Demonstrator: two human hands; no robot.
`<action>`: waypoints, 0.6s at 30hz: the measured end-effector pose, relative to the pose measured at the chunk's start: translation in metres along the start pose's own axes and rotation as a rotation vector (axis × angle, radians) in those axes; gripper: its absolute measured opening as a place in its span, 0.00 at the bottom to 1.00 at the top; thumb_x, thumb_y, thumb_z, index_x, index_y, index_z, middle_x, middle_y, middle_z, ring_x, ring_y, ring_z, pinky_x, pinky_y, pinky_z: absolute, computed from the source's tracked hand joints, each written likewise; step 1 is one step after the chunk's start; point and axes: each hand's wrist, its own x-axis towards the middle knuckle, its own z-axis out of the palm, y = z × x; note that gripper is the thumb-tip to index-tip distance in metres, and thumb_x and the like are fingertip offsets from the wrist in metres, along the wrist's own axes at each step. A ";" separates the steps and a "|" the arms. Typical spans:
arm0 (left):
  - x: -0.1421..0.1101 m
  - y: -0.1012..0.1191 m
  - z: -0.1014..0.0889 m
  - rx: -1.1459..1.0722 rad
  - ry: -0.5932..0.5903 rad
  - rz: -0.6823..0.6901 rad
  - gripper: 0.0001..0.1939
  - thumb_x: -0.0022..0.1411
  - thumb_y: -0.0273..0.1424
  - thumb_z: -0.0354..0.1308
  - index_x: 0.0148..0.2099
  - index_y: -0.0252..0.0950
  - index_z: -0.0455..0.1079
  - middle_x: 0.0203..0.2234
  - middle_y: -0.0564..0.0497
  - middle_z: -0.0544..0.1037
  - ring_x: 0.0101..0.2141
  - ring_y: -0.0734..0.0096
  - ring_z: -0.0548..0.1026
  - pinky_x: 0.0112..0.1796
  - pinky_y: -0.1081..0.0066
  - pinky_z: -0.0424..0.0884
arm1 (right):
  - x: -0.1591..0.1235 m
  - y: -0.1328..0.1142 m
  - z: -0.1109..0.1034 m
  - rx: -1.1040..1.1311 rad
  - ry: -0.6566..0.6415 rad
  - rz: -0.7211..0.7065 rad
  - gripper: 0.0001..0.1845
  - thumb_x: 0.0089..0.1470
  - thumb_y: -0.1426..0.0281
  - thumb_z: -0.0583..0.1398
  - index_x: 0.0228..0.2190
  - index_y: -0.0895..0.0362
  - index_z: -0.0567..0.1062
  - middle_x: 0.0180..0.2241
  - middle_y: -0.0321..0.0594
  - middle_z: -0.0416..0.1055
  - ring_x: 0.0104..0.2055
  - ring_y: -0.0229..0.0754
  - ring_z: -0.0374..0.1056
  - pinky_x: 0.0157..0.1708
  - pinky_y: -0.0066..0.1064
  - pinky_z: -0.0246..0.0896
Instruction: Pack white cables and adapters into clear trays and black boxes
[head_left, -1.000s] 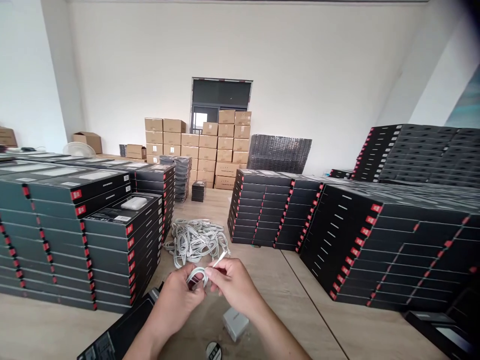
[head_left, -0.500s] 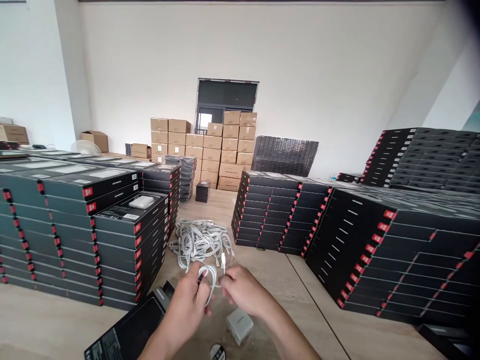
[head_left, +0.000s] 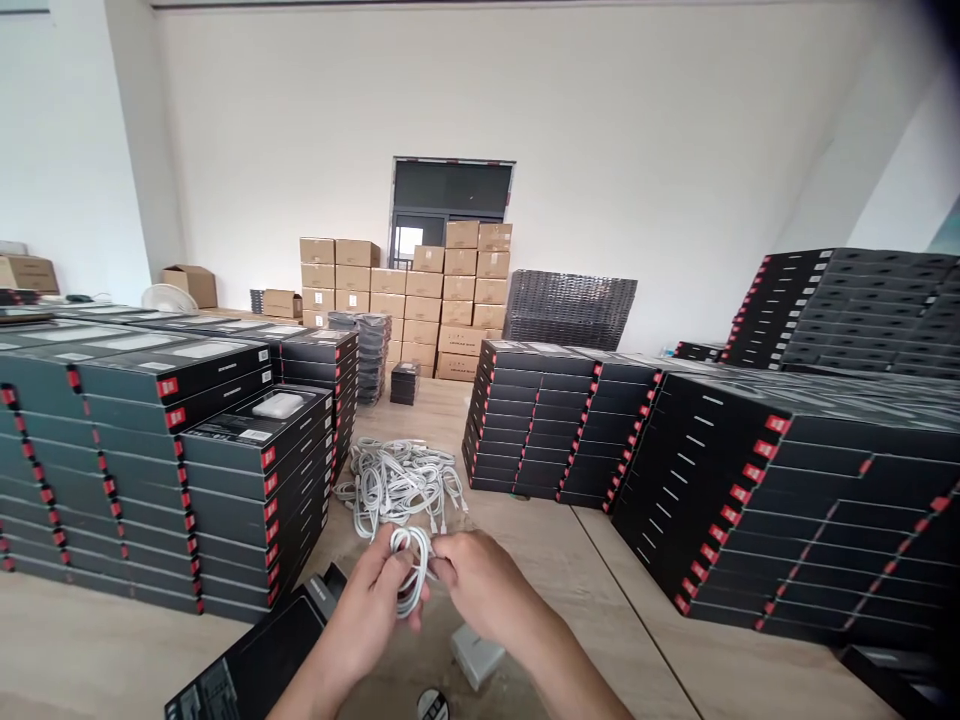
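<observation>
Both my hands meet low in the middle of the view over a wooden table (head_left: 525,560). My left hand (head_left: 367,610) is closed round a coiled white cable (head_left: 411,565), which hangs as a loop from its fingers. My right hand (head_left: 480,585) pinches the same cable from the right side. Just beyond them lies a pile of several white cables (head_left: 397,480). Under my right wrist sits a white charger block (head_left: 476,655). An open black box (head_left: 255,665) lies beside my left forearm.
Tall stacks of black boxes with red tabs stand on the left (head_left: 150,460) and on the right (head_left: 750,470). A white item rests in the topmost open box on the left (head_left: 277,405). Cardboard cartons (head_left: 420,295) and dark trays (head_left: 570,310) line the far wall.
The cable has been gathered into a tighter coil between my hands, and its loose end no longer sticks up. My right hand has closed in on the coil.
</observation>
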 end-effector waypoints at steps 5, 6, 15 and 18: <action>-0.003 -0.003 0.006 0.049 0.051 0.064 0.11 0.61 0.41 0.52 0.35 0.38 0.64 0.21 0.56 0.70 0.21 0.73 0.67 0.23 0.74 0.63 | -0.005 -0.007 -0.011 0.023 -0.155 -0.001 0.15 0.46 0.83 0.54 0.21 0.55 0.76 0.21 0.34 0.74 0.23 0.37 0.67 0.23 0.24 0.51; -0.004 -0.004 0.007 0.040 0.060 0.058 0.11 0.60 0.41 0.52 0.36 0.38 0.64 0.21 0.56 0.70 0.20 0.73 0.67 0.23 0.74 0.62 | -0.005 -0.008 -0.013 0.035 -0.155 -0.003 0.15 0.45 0.83 0.54 0.21 0.55 0.75 0.21 0.35 0.75 0.23 0.37 0.67 0.24 0.24 0.51; 0.000 0.000 -0.001 -0.284 -0.039 -0.232 0.13 0.53 0.39 0.57 0.37 0.37 0.66 0.19 0.54 0.75 0.15 0.77 0.66 0.18 0.78 0.49 | -0.004 -0.011 -0.018 0.102 0.065 -0.088 0.21 0.54 0.79 0.51 0.43 0.54 0.77 0.32 0.38 0.77 0.33 0.40 0.71 0.36 0.27 0.62; 0.000 0.002 -0.003 -0.308 -0.004 -0.238 0.12 0.53 0.38 0.59 0.36 0.36 0.66 0.19 0.54 0.75 0.15 0.77 0.67 0.18 0.79 0.50 | -0.004 -0.015 -0.022 0.131 0.138 -0.188 0.24 0.53 0.75 0.57 0.51 0.49 0.73 0.53 0.42 0.69 0.53 0.46 0.65 0.51 0.35 0.59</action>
